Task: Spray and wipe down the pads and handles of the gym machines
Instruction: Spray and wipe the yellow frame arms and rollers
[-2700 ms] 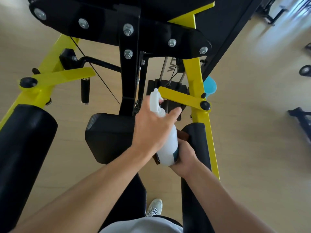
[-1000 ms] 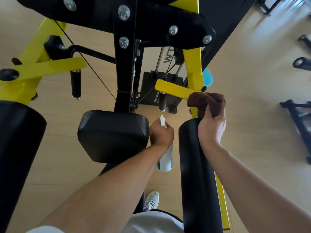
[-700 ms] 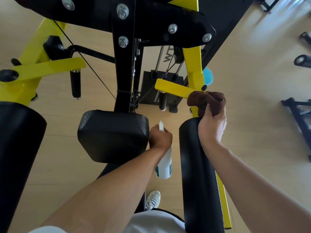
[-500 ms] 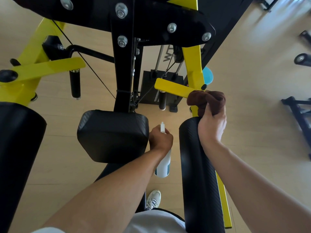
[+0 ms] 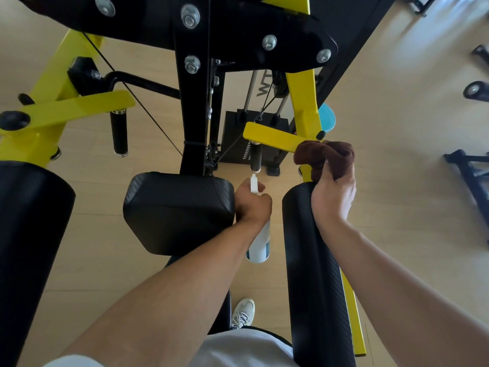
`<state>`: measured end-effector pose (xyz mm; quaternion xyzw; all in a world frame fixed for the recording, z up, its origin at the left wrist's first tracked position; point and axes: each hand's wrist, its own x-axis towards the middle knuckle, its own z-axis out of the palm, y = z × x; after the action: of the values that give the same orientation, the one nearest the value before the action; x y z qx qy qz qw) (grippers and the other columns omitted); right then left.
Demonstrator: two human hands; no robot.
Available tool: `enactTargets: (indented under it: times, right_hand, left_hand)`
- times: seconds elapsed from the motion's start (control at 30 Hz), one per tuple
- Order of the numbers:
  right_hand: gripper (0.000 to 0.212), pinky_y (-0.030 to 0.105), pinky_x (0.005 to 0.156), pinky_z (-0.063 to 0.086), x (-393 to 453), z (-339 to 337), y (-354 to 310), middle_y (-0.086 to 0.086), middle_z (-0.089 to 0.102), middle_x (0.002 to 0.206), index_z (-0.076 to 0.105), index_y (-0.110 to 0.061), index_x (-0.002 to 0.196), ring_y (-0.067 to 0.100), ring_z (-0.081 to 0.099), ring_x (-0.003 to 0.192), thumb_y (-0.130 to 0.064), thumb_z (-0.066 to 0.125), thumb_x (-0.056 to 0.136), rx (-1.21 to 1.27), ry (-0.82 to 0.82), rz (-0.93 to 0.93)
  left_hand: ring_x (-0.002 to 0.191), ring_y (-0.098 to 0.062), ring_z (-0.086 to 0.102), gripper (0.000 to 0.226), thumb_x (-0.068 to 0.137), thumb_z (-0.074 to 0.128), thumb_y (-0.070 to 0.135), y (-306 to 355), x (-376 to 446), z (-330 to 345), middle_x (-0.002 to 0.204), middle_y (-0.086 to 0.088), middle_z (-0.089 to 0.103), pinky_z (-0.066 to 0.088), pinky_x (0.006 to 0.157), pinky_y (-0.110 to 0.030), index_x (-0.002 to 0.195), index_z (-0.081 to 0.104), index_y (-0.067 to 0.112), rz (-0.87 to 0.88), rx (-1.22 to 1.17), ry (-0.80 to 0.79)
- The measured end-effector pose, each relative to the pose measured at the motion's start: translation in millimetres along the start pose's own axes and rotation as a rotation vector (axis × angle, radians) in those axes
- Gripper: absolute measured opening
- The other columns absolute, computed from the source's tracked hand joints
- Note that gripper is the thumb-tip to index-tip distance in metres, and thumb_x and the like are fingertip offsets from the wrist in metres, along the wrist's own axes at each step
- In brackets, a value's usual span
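Inspector: Pads and handles remained largely unwiped, by my judgement. The right arm pad (image 5: 315,260), a long black textured roll, carried the right hand (image 5: 334,197) at its far end, its grip curled round a bunched brown cloth (image 5: 324,156).

Clerk: And the sprayer?

Inspector: Just left of that pad, the left hand (image 5: 252,205) had its grip closed round a white plastic spray bottle (image 5: 258,247), nozzle up. The blocky centre pad (image 5: 177,210) sat further left.

Left hand (image 5: 252,205) perhaps hides spray bottle (image 5: 260,245) trigger.
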<state>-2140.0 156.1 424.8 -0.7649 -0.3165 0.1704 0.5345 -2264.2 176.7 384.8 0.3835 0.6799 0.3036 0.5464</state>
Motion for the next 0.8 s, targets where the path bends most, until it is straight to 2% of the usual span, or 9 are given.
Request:
enactTargets:
  times: [0.07,0.1,0.17,0.23,0.37,0.43,0.57,0.67,0.8]
  right_hand:
    - [0.026,0.002,0.069,0.043,0.1,-0.1,-0.2,-0.022,0.065,0.101,0.064,-0.032,0.129,-0.017,0.06,0.087,-0.028,0.05,0.107,-0.004,-0.001,0.003]
    - [0.026,0.005,0.071,0.044,0.3,-0.2,0.1,-0.021,0.066,0.102,0.063,-0.033,0.129,-0.018,0.06,0.087,-0.028,0.05,0.107,-0.006,-0.002,0.003]
    - [0.025,0.01,0.074,0.045,-0.1,0.1,0.1,-0.021,0.066,0.102,0.063,-0.033,0.128,-0.018,0.059,0.088,-0.029,0.05,0.107,-0.01,-0.001,0.003]
    - [0.023,0.011,0.076,0.046,-0.5,0.4,-0.7,-0.023,0.065,0.101,0.063,-0.034,0.125,-0.018,0.06,0.088,-0.028,0.051,0.107,-0.008,0.002,0.004]
    - [0.02,0.022,0.083,0.054,-0.8,1.4,-2.1,-0.017,0.069,0.105,0.063,-0.037,0.12,-0.008,0.065,0.093,-0.029,0.052,0.106,-0.002,0.004,-0.003]
    - [0.022,0.019,0.082,0.053,-1.2,1.2,-2.3,-0.016,0.069,0.107,0.064,-0.033,0.124,-0.009,0.064,0.093,-0.03,0.052,0.107,0.002,0.002,-0.006]
    - [0.024,0.022,0.086,0.056,-1.7,1.3,-2.4,-0.013,0.069,0.111,0.064,-0.031,0.128,-0.007,0.064,0.096,-0.03,0.051,0.107,0.004,0.003,-0.011]
    - [0.023,0.028,0.089,0.058,-1.5,1.8,-2.4,-0.018,0.069,0.108,0.064,-0.033,0.126,-0.005,0.066,0.097,-0.031,0.051,0.107,0.004,0.002,-0.004]
    - [0.025,0.027,0.089,0.055,-1.0,1.3,-4.1,-0.017,0.068,0.107,0.064,-0.032,0.129,-0.011,0.064,0.095,-0.03,0.051,0.107,-0.019,0.009,0.006]
  left_hand:
    - [0.076,-0.018,0.054,0.024,0.091,0.059,0.001,4.5,-0.1,0.0,0.072,0.003,0.051,0.036,0.053,-0.02,0.074,0.053,0.017,0.011,0.02,0.034]
    - [0.076,-0.018,0.053,0.025,0.092,0.059,0.002,4.4,-0.5,-0.3,0.072,0.003,0.05,0.037,0.055,-0.021,0.074,0.051,0.017,0.012,0.034,0.042]
    - [0.081,-0.018,0.055,0.012,0.093,0.059,0.001,0.0,-1.4,-1.0,0.079,0.0,0.054,0.041,0.068,-0.025,0.087,0.058,0.011,-0.006,0.042,0.024]
    - [0.085,-0.019,0.056,0.014,0.092,0.058,-0.001,-8.6,-2.9,-1.4,0.09,-0.002,0.058,0.042,0.074,-0.027,0.101,0.064,0.008,-0.036,0.052,-0.019]
    - [0.087,-0.02,0.055,0.006,0.101,0.055,0.01,-21.2,-6.8,2.4,0.082,0.001,0.05,0.044,0.077,-0.029,0.099,0.052,0.014,-0.115,0.102,-0.027]
    - [0.089,-0.02,0.055,0.003,0.103,0.053,0.013,-26.6,-8.0,3.6,0.091,-0.002,0.052,0.045,0.079,-0.029,0.106,0.052,0.015,-0.157,0.111,-0.033]
    - [0.099,-0.026,0.063,0.021,0.1,0.057,0.011,-34.8,-9.2,4.2,0.109,-0.009,0.062,0.049,0.083,-0.031,0.119,0.063,0.009,-0.183,0.126,-0.072]
    - [0.111,-0.031,0.065,0.03,0.104,0.054,0.016,-33.0,-11.1,4.7,0.119,-0.014,0.063,0.049,0.087,-0.031,0.132,0.059,0.006,-0.195,0.142,-0.041]
    - [0.101,-0.026,0.064,0.015,0.099,0.057,0.008,-30.2,-10.7,1.7,0.103,-0.007,0.059,0.046,0.079,-0.029,0.113,0.063,0.01,-0.144,0.154,-0.066]
